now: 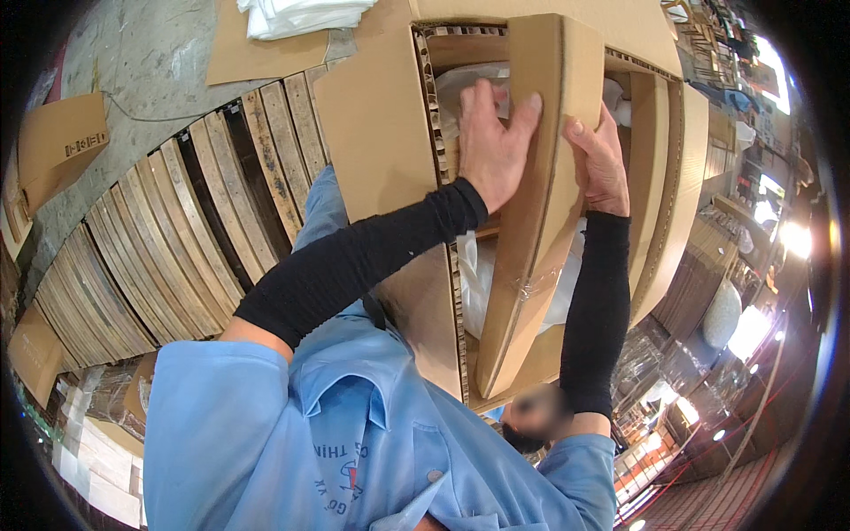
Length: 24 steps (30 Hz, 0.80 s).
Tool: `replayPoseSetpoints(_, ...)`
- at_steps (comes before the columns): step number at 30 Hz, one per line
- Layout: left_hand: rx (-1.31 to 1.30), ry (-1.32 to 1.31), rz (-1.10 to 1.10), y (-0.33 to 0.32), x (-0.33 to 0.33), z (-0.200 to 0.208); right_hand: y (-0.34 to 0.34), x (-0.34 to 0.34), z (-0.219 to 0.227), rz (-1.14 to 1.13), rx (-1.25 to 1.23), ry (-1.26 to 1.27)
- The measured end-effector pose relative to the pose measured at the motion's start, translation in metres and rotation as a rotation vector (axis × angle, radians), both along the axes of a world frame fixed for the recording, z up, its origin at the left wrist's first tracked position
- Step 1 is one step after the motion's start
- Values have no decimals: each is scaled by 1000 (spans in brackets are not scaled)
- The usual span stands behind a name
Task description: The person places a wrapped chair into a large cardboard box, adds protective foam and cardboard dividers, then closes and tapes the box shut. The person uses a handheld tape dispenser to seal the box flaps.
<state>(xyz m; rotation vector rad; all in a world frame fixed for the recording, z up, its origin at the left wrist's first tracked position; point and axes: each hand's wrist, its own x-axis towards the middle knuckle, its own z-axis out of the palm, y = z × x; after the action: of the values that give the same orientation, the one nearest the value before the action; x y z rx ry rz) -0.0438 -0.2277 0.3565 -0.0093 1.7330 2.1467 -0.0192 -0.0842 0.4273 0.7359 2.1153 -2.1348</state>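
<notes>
A long tan cardboard box, narrow and tilted, lies lengthwise within a large open carton with thick honeycomb-edged walls. My left hand is at its left side, thumb spread from the fingers and touching or very near the narrow box's edge. On the opposite side, my right hand grips the narrow box, thumb on its face and fingertips partly hidden behind it. White wrapping shows beneath, around contents I cannot make out. Another upright cardboard piece stands along the carton's right inner wall.
A carton flap folds out to the left. Stacked wooden pallets stand beside me on the left. White sheeting lies on cardboard at the far left, and a small carton rests on the concrete floor. Another person is close by the carton's near right.
</notes>
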Motion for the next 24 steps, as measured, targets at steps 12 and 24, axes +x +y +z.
replayPoseSetpoints(12,-81,-1,-4,-5,-21,13,15,-6,-5,153,-45,10)
replayPoseSetpoints(24,-97,-30,14,2,-67,-6,16,2,-2,116,-246,-79)
